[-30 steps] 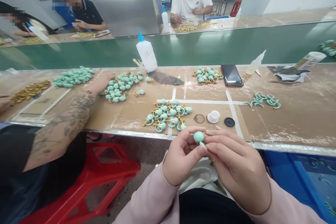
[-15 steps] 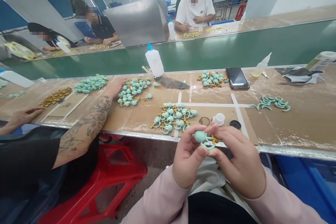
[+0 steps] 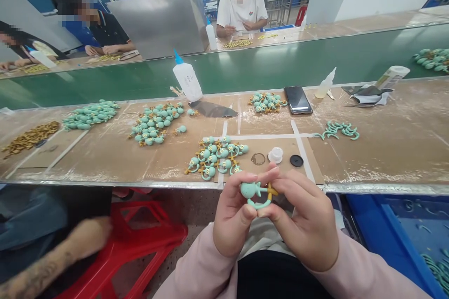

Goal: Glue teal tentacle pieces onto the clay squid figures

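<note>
While the left hand and right hand are pinching the teal figure in the air just off the counter, a slack squeeze is likely risking it dropping to the floor.

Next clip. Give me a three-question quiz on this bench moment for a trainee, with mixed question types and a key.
1. True or false: the left hand and the right hand together hold one teal figure.
2. The tip of the glue bottle is: A red, B blue, C black.
3. Which dark flat device lies between the far figure pile and the squeeze bottle?
Key: 1 true; 2 B; 3 the phone.
</note>
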`<state>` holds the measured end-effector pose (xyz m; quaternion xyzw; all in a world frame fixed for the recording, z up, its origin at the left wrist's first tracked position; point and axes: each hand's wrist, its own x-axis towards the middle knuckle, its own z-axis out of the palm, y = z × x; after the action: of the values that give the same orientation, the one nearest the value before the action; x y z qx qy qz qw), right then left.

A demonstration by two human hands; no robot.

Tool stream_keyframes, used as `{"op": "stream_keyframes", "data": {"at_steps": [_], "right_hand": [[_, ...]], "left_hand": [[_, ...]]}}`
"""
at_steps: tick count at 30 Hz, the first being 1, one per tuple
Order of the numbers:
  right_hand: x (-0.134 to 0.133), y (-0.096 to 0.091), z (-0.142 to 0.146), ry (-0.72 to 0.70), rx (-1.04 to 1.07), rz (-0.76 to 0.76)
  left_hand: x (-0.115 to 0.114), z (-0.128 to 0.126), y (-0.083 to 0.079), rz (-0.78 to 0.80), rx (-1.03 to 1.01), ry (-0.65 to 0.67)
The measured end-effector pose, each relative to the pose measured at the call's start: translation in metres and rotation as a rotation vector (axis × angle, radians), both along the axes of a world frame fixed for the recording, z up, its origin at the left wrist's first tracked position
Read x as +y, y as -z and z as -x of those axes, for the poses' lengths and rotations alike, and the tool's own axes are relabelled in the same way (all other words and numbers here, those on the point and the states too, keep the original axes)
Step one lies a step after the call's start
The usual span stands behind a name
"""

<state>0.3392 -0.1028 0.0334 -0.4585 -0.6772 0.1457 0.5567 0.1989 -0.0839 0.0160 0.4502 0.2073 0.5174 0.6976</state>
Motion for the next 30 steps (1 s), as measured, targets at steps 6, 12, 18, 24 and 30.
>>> {"op": "stream_keyframes", "data": {"at_steps": [6,12,18,24,30], "right_hand": [[-0.001,-0.001,0.001,0.013,0.008,0.01],[-0.001,0.001,0.002,0.038,-0.009,0.01],[0.003,0.002,0.003,0.009,0.001,0.02],[0.01,0.008,0.007,-0.031,0.051,0.058],[0.01,0.014,0.007,-0.04,0.058,0.069]], "left_hand": [[-0.001,0.001,-0.001,-0.003,-0.02,0.02],[0.0,0.001,0.0,-0.033,-0.047,0.034],[0.002,0.0,0.008,-0.093,-0.107,0.047],[0.007,0.004,0.015,-0.121,-0.088,-0.006],[0.009,0.001,0.012,-0.078,-0.139,-0.008]]}}
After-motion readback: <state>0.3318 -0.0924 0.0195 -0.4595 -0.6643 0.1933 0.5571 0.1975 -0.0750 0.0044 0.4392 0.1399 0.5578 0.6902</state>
